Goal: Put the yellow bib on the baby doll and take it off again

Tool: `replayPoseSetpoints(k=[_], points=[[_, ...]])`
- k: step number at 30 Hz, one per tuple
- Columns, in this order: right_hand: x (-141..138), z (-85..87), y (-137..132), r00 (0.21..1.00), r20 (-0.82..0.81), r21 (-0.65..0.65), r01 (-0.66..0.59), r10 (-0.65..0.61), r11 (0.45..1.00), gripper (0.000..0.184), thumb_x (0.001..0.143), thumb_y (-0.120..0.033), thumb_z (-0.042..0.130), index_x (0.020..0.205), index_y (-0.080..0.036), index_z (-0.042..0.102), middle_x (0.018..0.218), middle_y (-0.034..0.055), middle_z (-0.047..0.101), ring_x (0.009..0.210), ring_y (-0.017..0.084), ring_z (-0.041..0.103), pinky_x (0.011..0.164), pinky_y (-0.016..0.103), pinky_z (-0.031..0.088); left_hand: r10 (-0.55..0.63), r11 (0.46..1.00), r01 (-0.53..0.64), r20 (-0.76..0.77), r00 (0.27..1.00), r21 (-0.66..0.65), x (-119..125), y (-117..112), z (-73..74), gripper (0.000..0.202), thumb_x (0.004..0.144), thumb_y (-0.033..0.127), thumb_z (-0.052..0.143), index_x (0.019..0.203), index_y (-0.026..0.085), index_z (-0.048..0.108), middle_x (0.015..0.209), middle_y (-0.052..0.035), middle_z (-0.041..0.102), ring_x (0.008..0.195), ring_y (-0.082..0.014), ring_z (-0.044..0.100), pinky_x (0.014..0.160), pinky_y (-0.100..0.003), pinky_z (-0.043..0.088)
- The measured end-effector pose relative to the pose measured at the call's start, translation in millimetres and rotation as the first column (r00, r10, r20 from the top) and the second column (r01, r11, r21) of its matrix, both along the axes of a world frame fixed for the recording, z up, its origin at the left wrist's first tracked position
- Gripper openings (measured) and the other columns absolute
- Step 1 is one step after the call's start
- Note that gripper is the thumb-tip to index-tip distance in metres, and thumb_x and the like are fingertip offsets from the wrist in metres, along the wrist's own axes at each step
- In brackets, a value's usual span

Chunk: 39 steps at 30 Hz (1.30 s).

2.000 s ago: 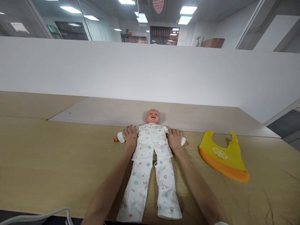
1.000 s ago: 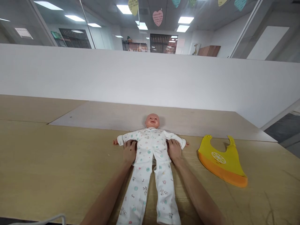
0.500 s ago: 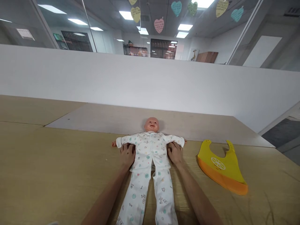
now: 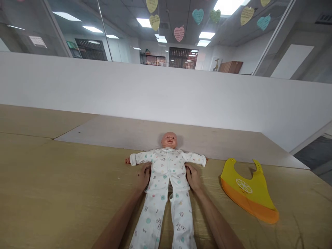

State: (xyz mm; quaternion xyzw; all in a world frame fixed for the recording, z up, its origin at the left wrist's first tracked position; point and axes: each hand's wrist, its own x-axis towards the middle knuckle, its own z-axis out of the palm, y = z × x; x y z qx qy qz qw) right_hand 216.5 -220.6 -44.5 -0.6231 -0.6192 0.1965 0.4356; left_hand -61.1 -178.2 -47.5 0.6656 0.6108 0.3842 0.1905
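"What does the head camera show?"

"A baby doll point(image 4: 169, 152) lying on its back near the middle of the table point(image 4: 52, 180) — its head toward the far side, resting on a pale board point(image 4: 155, 129), and its legs running out of view at the near edge."

"Dressed?"

"In white pajamas point(image 4: 166, 169) with small coloured prints, its arms spread out left and right."

"And the hands?"

"The left hand point(image 4: 143, 177) sits against the doll's left-hand side, at the hem of the top. The right hand point(image 4: 192, 177) mirrors it on the right. Both touch the pajamas."

"What's the grip like?"

"The fingers are pressed together and curled in at the waist, not spread. Whether they're pinching the cloth — I can't tell."

"Anything else close by?"

"A yellow bib point(image 4: 246, 193) with an orange edge lies flat on the table to the right, well apart from the right hand. Beyond the table stands a white wall point(image 4: 155, 93), and paper hearts point(image 4: 178, 34) hang from the ceiling far off."
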Motion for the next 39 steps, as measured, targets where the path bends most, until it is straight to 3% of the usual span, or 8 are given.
replayPoseSetpoints(k=[3, 7, 13, 21, 28, 35, 39], points=[[-11, -4.0, -22, 0.966, -0.251, -0.05, 0.046, -0.057, 0.998, 0.052, 0.095, -0.048, 0.033, 0.126, -0.013, 0.058, 0.132, 0.0103, 0.058, 0.123, 0.02, 0.054, 0.109, 0.037, 0.04, 0.04, 0.996, -0.027, 0.168, 0.985, -0.079, 2, -25, -0.7, 0.04, 0.089, 0.033, 0.041, 0.123, 0.023, 0.059, 0.123, -0.0052, 0.067, 0.115, -0.0235, 0.06, 0.098, -0.04, 0.048], [-36, -2.8, -52, 0.936, -0.35, -0.143, -0.009, -0.042, 0.99, 0.067, 0.093, -0.058, 0.037, 0.144, -0.015, 0.042, 0.151, 0.0065, 0.037, 0.142, 0.019, 0.034, 0.122, 0.039, 0.024, 0.062, 0.988, -0.009, 0.339, 0.939, -0.155, 12, -55, 3.5, 0.041, 0.089, 0.039, 0.044, 0.126, 0.027, 0.059, 0.132, -0.002, 0.063, 0.122, -0.0232, 0.057, 0.101, -0.038, 0.047], [-60, -2.3, -49, 0.925, -0.378, -0.144, -0.019, -0.037, 0.989, 0.071, 0.092, -0.061, 0.037, 0.15, -0.019, 0.034, 0.155, 0.0022, 0.028, 0.146, 0.02, 0.025, 0.124, 0.042, 0.019, 0.135, 0.981, -0.041, 0.51, 0.849, -0.191, 34, -49, 6.7, 0.043, 0.089, 0.035, 0.044, 0.128, 0.027, 0.058, 0.137, -0.0025, 0.058, 0.131, -0.0256, 0.049, 0.109, -0.043, 0.04], [-53, 2.7, -20, 0.92, -0.391, -0.095, 0.001, -0.038, 0.996, 0.078, 0.087, -0.065, 0.041, 0.145, -0.012, 0.042, 0.152, 0.0086, 0.035, 0.143, 0.022, 0.031, 0.122, 0.043, 0.023, 0.134, 0.981, -0.044, 0.496, 0.858, -0.19, 43, -30, 16.0, 0.047, 0.09, 0.035, 0.04, 0.133, 0.022, 0.053, 0.142, -0.0054, 0.054, 0.133, -0.0255, 0.047, 0.106, -0.04, 0.043], [-50, -1.2, -25, 0.928, -0.367, -0.099, 0.035, -0.07, 0.994, 0.08, 0.085, -0.068, 0.041, 0.142, -0.011, 0.046, 0.15, 0.0098, 0.038, 0.142, 0.023, 0.034, 0.123, 0.043, 0.021, 0.187, 0.974, -0.091, 0.519, 0.834, -0.205, 35, -49, 9.3, 0.036, 0.089, 0.039, 0.044, 0.121, 0.025, 0.055, 0.127, -0.0058, 0.064, 0.12, -0.0265, 0.057, 0.099, -0.041, 0.049], [-55, -8.2, -32, 0.927, -0.348, -0.088, 0.116, -0.139, 0.989, 0.069, 0.089, -0.061, 0.04, 0.14, -0.016, 0.046, 0.15, 0.0079, 0.038, 0.141, 0.023, 0.034, 0.122, 0.043, 0.024, 0.252, 0.96, -0.146, 0.513, 0.821, -0.238, 40, -64, 3.6, 0.041, 0.089, 0.041, 0.041, 0.125, 0.021, 0.048, 0.138, -0.0102, 0.055, 0.13, -0.0262, 0.048, 0.11, -0.042, 0.04], [-56, -11.2, -32, 0.924, -0.347, -0.071, 0.143, -0.159, 0.987, 0.067, 0.09, -0.061, 0.038, 0.138, -0.016, 0.045, 0.149, 0.0095, 0.039, 0.14, 0.023, 0.035, 0.121, 0.041, 0.026, 0.326, 0.941, -0.21, 0.555, 0.765, -0.264, 47, -72, 2.6, 0.04, 0.09, 0.039, 0.041, 0.125, 0.021, 0.046, 0.138, -0.0122, 0.053, 0.132, -0.0271, 0.047, 0.11, -0.041, 0.039]])
